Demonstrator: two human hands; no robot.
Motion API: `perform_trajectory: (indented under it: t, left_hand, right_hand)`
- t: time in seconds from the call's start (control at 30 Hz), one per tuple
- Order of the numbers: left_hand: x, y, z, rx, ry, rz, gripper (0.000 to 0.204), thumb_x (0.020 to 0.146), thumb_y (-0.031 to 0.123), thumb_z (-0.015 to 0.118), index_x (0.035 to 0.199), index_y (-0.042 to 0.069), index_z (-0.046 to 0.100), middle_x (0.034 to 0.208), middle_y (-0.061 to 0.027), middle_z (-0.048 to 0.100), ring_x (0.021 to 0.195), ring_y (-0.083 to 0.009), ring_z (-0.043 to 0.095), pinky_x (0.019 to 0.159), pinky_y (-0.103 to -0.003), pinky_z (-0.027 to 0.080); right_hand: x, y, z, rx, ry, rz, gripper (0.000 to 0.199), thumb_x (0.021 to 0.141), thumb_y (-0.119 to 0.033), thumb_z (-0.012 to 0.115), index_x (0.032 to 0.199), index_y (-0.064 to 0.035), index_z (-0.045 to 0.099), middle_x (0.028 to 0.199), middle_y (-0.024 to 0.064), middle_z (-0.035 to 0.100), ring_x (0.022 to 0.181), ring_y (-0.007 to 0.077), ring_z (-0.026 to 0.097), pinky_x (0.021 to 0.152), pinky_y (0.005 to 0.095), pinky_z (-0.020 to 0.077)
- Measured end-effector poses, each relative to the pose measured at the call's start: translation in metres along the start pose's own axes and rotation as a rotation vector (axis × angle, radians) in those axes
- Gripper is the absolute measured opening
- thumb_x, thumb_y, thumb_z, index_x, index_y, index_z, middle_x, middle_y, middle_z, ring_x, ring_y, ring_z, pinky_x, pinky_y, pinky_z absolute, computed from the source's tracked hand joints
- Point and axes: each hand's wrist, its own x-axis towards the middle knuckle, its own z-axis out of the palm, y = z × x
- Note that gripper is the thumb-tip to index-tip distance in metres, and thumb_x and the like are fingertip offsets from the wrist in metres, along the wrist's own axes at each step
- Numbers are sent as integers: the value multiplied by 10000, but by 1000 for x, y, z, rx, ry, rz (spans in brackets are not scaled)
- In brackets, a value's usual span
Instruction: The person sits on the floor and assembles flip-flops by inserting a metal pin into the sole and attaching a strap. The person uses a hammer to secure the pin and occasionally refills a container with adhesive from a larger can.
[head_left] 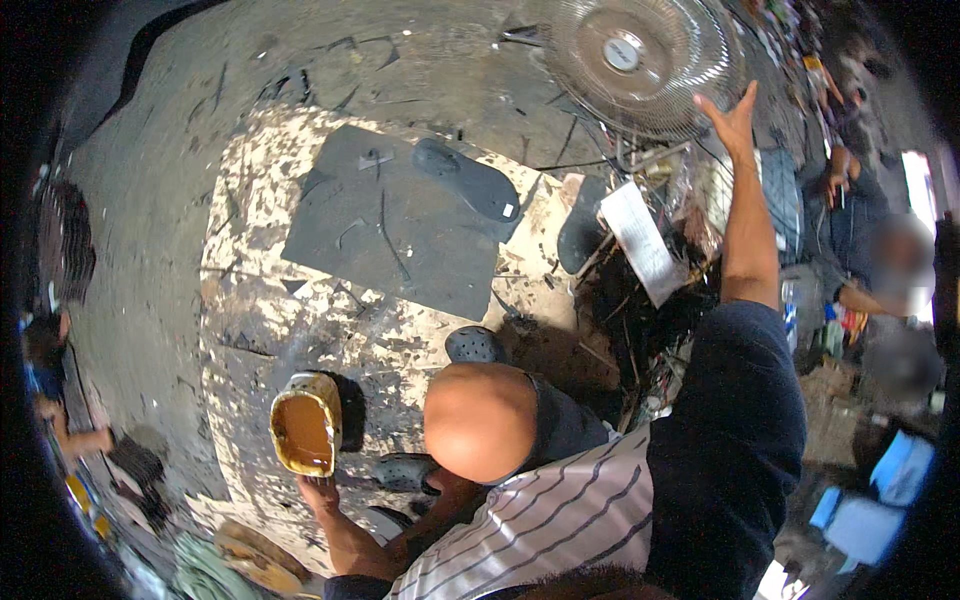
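Observation:
My left hand [318,492] grips the near edge of a battered yellow tin [306,428] full of brown liquid, which rests on the stained work board [260,300] by my bare knee [480,420]. My right hand [735,118] is raised far to the right with its fingers spread, touching the wire guard of a round fan [640,60]. It holds nothing. A black rubber sheet [400,230] lies on the board ahead, with a dark shoe sole [470,182] on its far corner.
A second dark sole [580,232] and a white sheet [640,242] lie beside a heap of black scraps [640,320]. My feet wear dark clogs [475,345]. Another person [860,240] sits at the right; someone else [55,400] is at the far left.

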Motion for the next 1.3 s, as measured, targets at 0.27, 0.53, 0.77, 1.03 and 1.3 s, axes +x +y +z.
perform_trajectory:
  t: [0.27, 0.53, 0.77, 1.03, 1.3]
  left_hand:
    - [-37, -25, -10, -132, 154, 77, 552, 961, 446, 596, 1440, 201, 473, 1420, -22, 475, 1208, -239, 491, 954, -435, 463]
    - [-29, -17, -15, -235, -34, 166, 597, 960, 443, 606, 1484, 198, 457, 1518, -58, 415, 1356, -280, 431, 1098, -426, 388]
    - [-42, -17, -20, -335, 101, 178, 546, 951, 406, 640, 1437, 197, 501, 1290, -49, 557, 1309, -266, 490, 1091, -465, 418]
    - [-32, -17, -45, -419, 204, 163, 472, 970, 364, 616, 1406, 211, 523, 1302, -35, 575, 1199, -237, 563, 1084, -464, 421]
    - [-79, 42, -102, -293, 348, 239, 449, 971, 371, 603, 1367, 165, 552, 1369, -70, 570, 1110, -211, 600, 850, -391, 557]
  right_hand:
    - [-14, -38, 37, -121, 162, 97, 1197, 565, -659, 892, 1341, 114, 410, 1304, 294, 477, 1295, 439, 396, 1118, 557, 288]
    - [3, -138, 118, -150, 366, 491, 1212, 508, -672, 899, 1328, 34, 355, 1352, 299, 381, 1312, 444, 289, 1116, 608, 219]
    - [13, -115, 120, -187, 378, 485, 1222, 540, -642, 900, 1375, 13, 295, 1381, 306, 349, 1324, 459, 267, 1100, 601, 237]
    - [-156, -190, 148, 316, 89, -108, 747, 917, -509, 669, 1356, 40, 415, 1320, 292, 470, 1266, 488, 404, 1090, 590, 297]
    - [-335, -260, 205, 253, -768, 188, 1277, 692, -597, 842, 1546, 78, 174, 1574, 302, 265, 1451, 417, 295, 1210, 484, 225]
